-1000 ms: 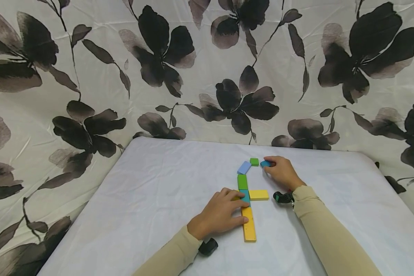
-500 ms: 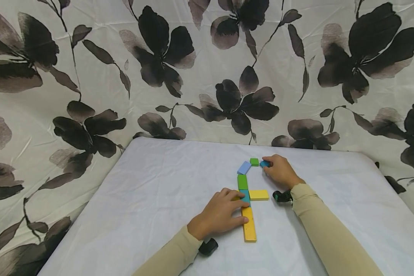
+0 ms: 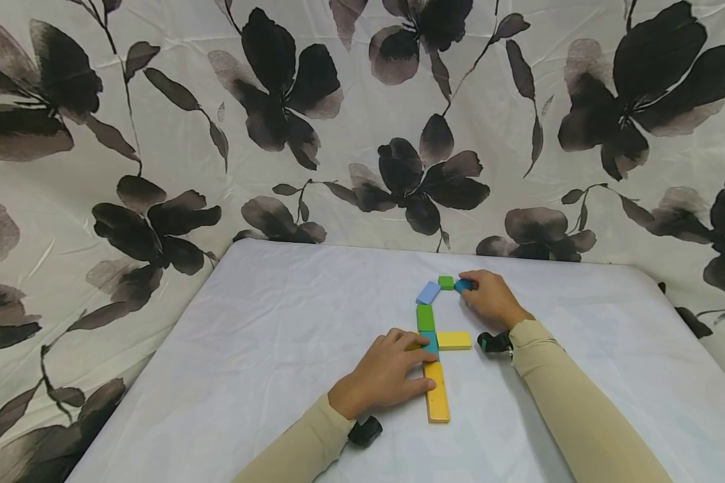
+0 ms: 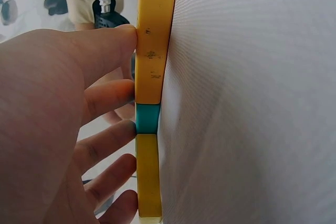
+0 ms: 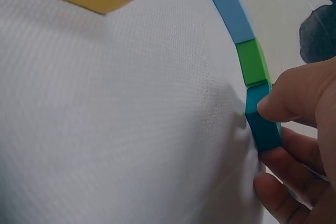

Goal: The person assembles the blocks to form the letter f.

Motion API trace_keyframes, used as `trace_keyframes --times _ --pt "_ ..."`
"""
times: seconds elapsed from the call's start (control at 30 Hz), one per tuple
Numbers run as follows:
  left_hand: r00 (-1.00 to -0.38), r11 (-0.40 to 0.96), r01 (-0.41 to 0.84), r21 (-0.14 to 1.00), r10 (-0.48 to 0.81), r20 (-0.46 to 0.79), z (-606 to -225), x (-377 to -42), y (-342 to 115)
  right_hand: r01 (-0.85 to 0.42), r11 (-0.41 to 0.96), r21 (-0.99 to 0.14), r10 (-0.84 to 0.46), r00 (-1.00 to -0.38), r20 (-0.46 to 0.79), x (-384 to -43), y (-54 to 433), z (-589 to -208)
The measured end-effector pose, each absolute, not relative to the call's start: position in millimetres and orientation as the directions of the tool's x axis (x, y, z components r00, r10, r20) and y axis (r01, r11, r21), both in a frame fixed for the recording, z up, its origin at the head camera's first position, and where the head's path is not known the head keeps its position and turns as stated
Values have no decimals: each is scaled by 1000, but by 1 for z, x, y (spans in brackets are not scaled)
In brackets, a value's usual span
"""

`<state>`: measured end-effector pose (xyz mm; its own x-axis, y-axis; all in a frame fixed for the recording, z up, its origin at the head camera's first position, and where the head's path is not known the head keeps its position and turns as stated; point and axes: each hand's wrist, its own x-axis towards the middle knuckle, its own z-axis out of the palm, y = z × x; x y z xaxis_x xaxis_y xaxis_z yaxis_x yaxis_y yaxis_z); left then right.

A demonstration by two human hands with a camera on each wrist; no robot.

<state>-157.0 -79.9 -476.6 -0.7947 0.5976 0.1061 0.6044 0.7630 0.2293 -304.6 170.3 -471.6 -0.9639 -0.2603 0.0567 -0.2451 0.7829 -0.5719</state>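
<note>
My right hand (image 3: 492,296) pinches a small blue block (image 5: 264,124) between thumb and fingers at the far end of a row of blocks. In the right wrist view the blue block's end meets a small green block (image 5: 253,62), which adjoins a light blue block (image 5: 229,8). My left hand (image 3: 387,377) lies over the row's near part with fingers spread. Its fingertips rest on a long orange-yellow block (image 4: 153,45), a teal block (image 4: 147,118) and a yellow block (image 4: 148,174). The hand partly hides that yellow block in the head view.
A larger green block (image 3: 425,318) lies between the light blue and teal ones. Another yellow block (image 3: 454,341) sticks out to the right of the teal block. A white cloth (image 3: 266,302) covers the table; a floral curtain (image 3: 350,134) hangs behind it.
My right hand has slid the blue block slightly left, up to the small green block. The left hand stays in place on the blocks.
</note>
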Motion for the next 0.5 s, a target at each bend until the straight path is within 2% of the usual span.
trace_keyframes --times 0.5 --pt "-797 763 601 239 596 102 -475 -157 -80 -266 765 -586 -276 -958 75 -309 170 -473"
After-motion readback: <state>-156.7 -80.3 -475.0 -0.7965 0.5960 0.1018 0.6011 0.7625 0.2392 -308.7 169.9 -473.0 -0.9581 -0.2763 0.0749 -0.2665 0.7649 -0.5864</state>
